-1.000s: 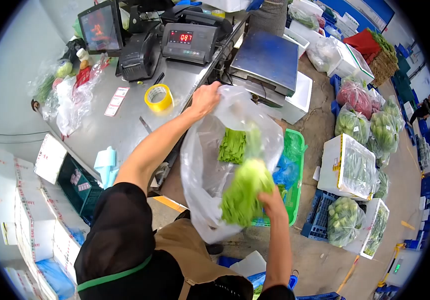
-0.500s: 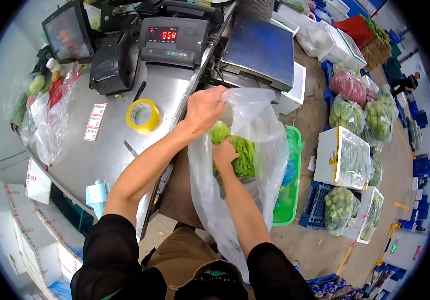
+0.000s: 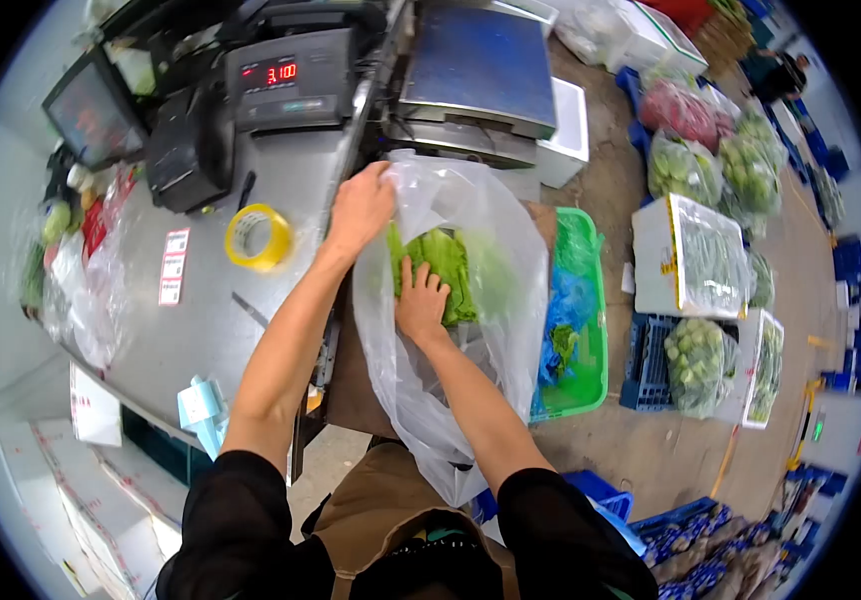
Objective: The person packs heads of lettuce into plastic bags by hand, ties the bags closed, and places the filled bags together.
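Observation:
A large clear plastic bag [image 3: 511, 290] hangs with its mouth toward the scale, its sides spread around green leafy lettuce [image 3: 443, 262]. My left hand [image 3: 363, 208] is closed on the bag's upper left rim. Inside the bag, my right hand [image 3: 423, 300] rests on the lettuce's near left side with its fingers spread. Part of the lettuce shows only hazily through the plastic. The bag lies over a brown surface [image 3: 351, 385] beside the metal table.
A green crate [image 3: 599, 370] with blue plastic and leaves stands right of the bag. Beyond the bag is a platform scale [image 3: 481, 65]; its red display [image 3: 269, 74] is lit. Yellow tape [image 3: 259, 238] and labels [image 3: 175, 266] lie on the metal table [image 3: 206, 330]. Bagged vegetables [image 3: 693, 365] stand at right.
My right hand has gone from curled fingers to spread fingers on the lettuce. The bag's mouth stands wider and rounder. My left hand still grips its rim. The scale's reading has changed.

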A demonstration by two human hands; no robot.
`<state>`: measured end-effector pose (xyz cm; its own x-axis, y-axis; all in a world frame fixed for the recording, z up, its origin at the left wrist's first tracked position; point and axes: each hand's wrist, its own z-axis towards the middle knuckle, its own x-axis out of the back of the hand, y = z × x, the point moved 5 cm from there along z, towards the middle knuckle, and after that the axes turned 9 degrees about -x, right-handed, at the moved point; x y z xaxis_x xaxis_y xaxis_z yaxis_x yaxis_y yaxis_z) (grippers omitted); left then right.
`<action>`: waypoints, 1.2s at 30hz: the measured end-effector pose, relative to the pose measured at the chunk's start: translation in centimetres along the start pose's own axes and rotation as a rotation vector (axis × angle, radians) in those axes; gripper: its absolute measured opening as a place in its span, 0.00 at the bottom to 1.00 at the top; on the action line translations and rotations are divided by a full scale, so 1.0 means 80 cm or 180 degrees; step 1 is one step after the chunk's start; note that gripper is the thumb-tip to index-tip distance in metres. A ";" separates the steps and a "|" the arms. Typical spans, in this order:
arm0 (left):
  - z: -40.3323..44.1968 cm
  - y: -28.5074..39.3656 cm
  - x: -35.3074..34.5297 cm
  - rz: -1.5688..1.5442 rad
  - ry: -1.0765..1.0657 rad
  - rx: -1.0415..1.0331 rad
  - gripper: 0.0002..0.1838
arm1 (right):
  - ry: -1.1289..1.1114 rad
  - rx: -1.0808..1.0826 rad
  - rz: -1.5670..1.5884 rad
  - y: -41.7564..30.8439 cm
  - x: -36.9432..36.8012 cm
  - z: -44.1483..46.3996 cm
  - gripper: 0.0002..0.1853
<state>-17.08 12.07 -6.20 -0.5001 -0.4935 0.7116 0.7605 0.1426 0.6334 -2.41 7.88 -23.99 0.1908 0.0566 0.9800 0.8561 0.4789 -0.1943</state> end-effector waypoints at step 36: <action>-1.034 0.522 -0.532 0.0469 -0.4757 0.0849 0.12 | 0.0256 -0.5681 0.0473 0.518 0.078 -1.046 0.42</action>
<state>70.21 -31.95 -35.20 -0.5003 0.8073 0.3131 0.8267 0.3378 0.4500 74.45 -45.21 -29.50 0.2806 -0.0580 0.9581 0.2521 -0.9587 -0.1319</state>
